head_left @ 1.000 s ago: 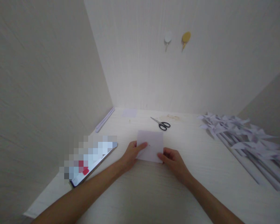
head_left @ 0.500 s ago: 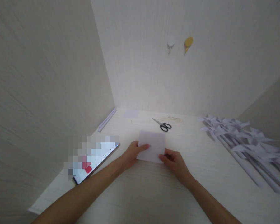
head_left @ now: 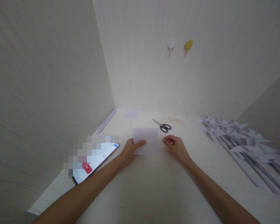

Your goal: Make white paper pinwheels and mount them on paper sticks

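Note:
A square of pale lilac-white paper (head_left: 151, 140) is in my left hand (head_left: 130, 151), the thumb lying on top at its left side and the other fingers hidden beneath. My right hand (head_left: 176, 147) is just off the paper's right edge, its fingers curled with the tips close together and nothing visible in them. Beyond that hand, a pair of scissors (head_left: 163, 127) with black handles lies on the white table (head_left: 140, 193), blades toward the back left.
Several paper pinwheels (head_left: 242, 140) on rolled paper sticks are heaped at the right. A phone (head_left: 98, 161) with a lit screen leans at the left. Behind it lie thin paper sticks (head_left: 107, 120) and a paper square (head_left: 131, 114). White (head_left: 171, 44) and yellow (head_left: 189, 44) hooks are on the back wall.
My right hand has let go of the paper's lower right corner and moved up and slightly right. The paper, still in my left hand, has shifted a little left and up.

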A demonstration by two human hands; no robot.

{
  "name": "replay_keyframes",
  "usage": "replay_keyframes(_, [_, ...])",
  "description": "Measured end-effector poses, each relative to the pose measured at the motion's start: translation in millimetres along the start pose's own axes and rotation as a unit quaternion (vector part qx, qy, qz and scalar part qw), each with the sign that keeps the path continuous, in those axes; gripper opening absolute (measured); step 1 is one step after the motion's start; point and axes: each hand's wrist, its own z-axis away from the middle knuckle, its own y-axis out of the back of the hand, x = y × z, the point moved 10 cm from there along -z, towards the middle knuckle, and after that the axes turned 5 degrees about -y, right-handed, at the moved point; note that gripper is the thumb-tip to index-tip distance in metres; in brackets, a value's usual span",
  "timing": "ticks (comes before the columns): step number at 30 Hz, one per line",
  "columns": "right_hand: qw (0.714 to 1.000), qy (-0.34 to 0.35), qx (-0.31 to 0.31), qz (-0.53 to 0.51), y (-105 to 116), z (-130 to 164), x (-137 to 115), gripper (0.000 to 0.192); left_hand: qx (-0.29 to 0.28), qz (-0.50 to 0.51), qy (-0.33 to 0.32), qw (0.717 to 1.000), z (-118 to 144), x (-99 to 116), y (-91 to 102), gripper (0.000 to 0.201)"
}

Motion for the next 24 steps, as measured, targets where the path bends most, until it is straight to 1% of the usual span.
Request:
replay_keyframes(3, [0.998, -0.019, 0.041, 0.052, 12, -39, 12, 0.012, 0.0, 0.003, -0.008, 1.0, -2, 0, 2.4, 0.028])
replay_keyframes(6, [0.993, -0.042, 0.058, 0.096, 15, -70, 22, 0.01, -0.014, 0.006, -0.02, 1.0, -2, 0, 0.4, 0.031])
replay_keyframes(8, [0.991, -0.057, 0.053, 0.112, 12, -83, 27, 0.009, -0.018, 0.006, -0.024, 1.0, -2, 0, -0.3, 0.03])
replay_keyframes(11, [0.99, -0.078, 0.035, 0.116, 5, -93, 33, 0.006, -0.014, 0.017, -0.024, 0.999, -3, 0, 0.3, 0.03])
replay_keyframes(16, [0.992, -0.103, 0.017, 0.078, -1, -99, 39, 0.018, -0.009, 0.029, -0.015, 0.999, -5, -4, 2.1, 0.031])
replay_keyframes(20, [0.993, -0.119, 0.012, -0.001, 3, -91, 34, 0.022, -0.005, 0.003, -0.027, 1.0, -7, -3, 4.9, 0.031])
replay_keyframes(22, [0.991, -0.117, -0.004, -0.062, 2, -77, 26, 0.021, 0.007, -0.048, -0.05, 0.998, -6, 3, 8.9, 0.032])
replay_keyframes(24, [0.985, -0.103, -0.022, -0.135, 0, -54, 15, 0.022, 0.028, -0.134, -0.083, 0.987, -5, 13, 13.9, 0.033])
